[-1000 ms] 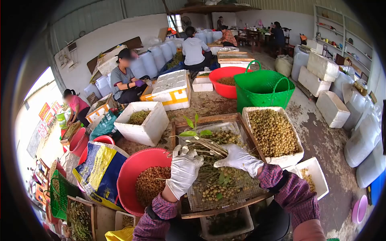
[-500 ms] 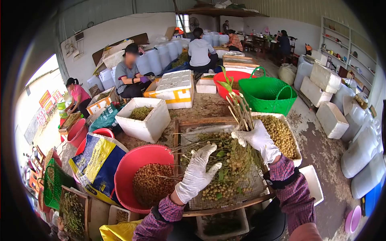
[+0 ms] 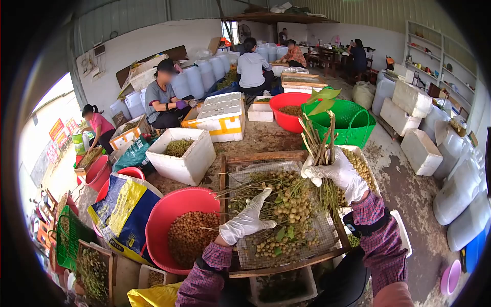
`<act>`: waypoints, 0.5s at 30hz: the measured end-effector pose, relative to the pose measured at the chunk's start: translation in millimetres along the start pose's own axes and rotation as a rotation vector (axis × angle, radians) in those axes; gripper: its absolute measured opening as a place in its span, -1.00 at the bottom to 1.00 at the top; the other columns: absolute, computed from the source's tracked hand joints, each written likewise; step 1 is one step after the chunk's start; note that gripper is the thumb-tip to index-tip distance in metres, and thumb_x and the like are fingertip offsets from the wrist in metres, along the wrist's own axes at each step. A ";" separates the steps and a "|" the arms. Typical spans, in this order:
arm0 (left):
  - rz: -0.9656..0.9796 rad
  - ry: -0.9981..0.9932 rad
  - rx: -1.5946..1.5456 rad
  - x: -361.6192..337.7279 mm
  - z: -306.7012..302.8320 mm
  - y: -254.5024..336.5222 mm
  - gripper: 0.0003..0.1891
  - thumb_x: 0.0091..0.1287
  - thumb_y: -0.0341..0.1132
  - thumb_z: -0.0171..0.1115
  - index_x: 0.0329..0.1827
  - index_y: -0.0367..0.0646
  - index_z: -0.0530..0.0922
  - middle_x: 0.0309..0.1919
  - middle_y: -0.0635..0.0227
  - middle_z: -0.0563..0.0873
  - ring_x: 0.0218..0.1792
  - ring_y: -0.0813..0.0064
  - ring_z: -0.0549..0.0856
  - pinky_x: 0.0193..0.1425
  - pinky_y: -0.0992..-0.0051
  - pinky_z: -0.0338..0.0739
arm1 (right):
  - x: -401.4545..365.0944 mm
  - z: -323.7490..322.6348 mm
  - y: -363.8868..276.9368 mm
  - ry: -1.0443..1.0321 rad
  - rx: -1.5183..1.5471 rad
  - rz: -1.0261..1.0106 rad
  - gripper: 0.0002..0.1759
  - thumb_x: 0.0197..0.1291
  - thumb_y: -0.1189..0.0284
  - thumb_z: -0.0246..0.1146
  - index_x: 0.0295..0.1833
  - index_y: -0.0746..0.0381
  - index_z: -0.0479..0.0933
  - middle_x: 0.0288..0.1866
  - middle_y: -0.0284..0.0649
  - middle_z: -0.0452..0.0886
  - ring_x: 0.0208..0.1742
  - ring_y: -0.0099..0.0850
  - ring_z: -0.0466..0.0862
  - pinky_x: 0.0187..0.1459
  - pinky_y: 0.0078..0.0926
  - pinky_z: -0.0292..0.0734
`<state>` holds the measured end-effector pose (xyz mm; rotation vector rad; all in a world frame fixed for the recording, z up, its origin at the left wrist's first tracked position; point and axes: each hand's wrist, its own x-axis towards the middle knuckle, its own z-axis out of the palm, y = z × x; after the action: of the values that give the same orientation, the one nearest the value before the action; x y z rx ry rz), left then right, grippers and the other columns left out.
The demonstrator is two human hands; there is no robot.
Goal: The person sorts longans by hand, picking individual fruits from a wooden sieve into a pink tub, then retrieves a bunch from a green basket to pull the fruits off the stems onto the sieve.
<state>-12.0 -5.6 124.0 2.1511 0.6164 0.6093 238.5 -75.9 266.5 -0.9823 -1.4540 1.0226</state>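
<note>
In a white glove, my right hand (image 3: 341, 175) is closed around a bundle of cut fruit stems (image 3: 318, 140), whose bare ends point up and whose leafy ends hang below the fist. My left hand (image 3: 248, 220), also gloved in white, has its thumb and fingers apart at the left side of a heap of small round yellow-brown fruits on twigs (image 3: 294, 207); some twigs lie beside and behind its fingers. This heap rests on a wire-mesh screen with a wooden frame (image 3: 291, 268).
A red tub (image 3: 162, 217) of loose fruits stands left of the screen. Behind are a white foam box (image 3: 176, 161) and a green basket (image 3: 353, 134). A foam box of fruits (image 3: 359, 163) sits at the right. Several people sit working farther back.
My right hand has moved slightly right with the stem bundle, which now stands more upright and away from the heap. My left hand has shifted a little down and left.
</note>
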 end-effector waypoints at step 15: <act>-0.240 -0.076 -0.588 6.6 35.3 -0.8 -0.75 0.43 -0.35 0.15 0.12 -0.21 0.58 -0.17 0.43 0.65 -0.22 0.66 0.61 -0.15 0.59 0.59 | -15.1 12.0 94.1 -0.045 -0.049 0.238 -0.77 0.16 0.42 0.40 -0.18 0.38 0.63 -0.39 -0.26 0.66 -0.55 -0.59 0.53 -0.55 -0.63 0.39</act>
<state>14.2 -21.0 104.8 1.5187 0.5582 0.4973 232.9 -63.5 171.4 -1.1956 -1.4281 1.1916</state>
